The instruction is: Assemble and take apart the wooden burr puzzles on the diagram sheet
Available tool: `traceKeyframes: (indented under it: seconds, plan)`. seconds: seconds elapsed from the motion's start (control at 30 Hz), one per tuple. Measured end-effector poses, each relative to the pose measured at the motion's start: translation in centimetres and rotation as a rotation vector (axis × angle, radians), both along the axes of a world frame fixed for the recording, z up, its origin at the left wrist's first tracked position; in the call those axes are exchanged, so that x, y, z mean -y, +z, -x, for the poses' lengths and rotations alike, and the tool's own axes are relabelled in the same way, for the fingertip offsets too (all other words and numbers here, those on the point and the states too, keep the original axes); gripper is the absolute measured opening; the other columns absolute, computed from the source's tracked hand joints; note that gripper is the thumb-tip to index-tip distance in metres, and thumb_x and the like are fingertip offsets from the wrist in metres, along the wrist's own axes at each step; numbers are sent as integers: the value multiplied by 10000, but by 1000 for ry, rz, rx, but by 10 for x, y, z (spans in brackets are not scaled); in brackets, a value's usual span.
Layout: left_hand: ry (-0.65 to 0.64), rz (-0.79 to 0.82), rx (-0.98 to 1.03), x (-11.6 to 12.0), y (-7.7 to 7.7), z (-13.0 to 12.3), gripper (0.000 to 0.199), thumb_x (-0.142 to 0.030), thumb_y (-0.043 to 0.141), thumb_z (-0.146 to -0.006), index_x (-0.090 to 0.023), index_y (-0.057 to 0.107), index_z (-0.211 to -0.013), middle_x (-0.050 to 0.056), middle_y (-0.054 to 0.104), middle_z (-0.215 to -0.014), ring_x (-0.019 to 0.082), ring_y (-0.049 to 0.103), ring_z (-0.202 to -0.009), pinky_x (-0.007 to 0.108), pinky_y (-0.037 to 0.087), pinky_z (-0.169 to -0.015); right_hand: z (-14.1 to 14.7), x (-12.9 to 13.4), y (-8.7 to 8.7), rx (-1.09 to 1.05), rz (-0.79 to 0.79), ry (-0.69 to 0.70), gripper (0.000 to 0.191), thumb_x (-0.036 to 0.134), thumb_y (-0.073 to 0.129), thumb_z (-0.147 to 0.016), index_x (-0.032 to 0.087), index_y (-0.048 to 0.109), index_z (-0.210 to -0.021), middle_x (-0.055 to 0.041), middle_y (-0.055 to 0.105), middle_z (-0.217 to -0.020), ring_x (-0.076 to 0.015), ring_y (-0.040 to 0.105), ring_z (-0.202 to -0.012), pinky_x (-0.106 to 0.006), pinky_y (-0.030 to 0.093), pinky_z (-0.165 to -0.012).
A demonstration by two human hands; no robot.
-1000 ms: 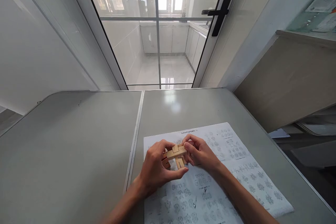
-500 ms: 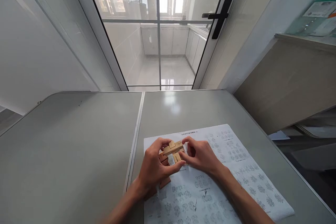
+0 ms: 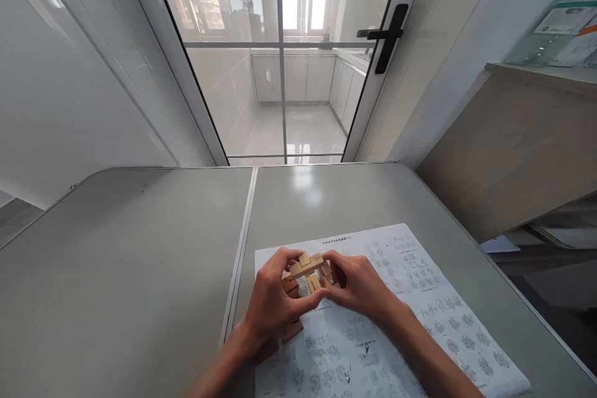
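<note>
Light and reddish-brown wooden puzzle pieces are held together above a printed sheet. My left hand grips them from the left, its thumb along the near side. At their right side my right hand pinches a brown wooden piece between thumb and fingers, touching the light pieces. A small gap in the assembly shows the white sheet. Under my left hand, more reddish-brown wooden pieces lie by the sheet's left edge, partly hidden by the wrist.
The sheet, covered in small diagrams, lies on a grey table with a pale seam left of the sheet. Beyond the far edge stands a glass door with a black handle. A wooden shelf unit is at the right.
The brown piece at my right fingertips now shows more clearly beside the light pieces, and my right hand has turned slightly. The camera view has shifted a little.
</note>
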State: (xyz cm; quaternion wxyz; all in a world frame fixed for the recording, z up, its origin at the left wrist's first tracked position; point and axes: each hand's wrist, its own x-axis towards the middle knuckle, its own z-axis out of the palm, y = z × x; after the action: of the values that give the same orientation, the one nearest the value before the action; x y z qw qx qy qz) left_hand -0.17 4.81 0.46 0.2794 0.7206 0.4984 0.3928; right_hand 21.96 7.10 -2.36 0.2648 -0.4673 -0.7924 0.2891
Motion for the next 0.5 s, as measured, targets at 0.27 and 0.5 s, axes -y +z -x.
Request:
traceKeyframes:
  seconds: [0.27, 0.5]
  plan:
    - [12, 20, -26, 0, -2, 1, 483, -344, 905, -745, -233, 643, -1135, 14, 741, -1009, 207, 712, -874, 330, 586, -821, 3, 2, -3, -260, 53, -97, 155, 196, 648, -856, 249, 637, -1001, 78, 516, -628, -110, 435, -496, -237, 352, -510]
    - [49, 17, -38, -1, 0, 2, 497, -345, 924, -717, -239, 660, -1125, 0, 741, -989, 200, 701, -859, 321, 582, -812, -2, -3, 4, -643, 351, -167, 282, 423, 673, -952, 232, 671, -1159, -28, 720, -878, -150, 536, -627, -272, 444, -585]
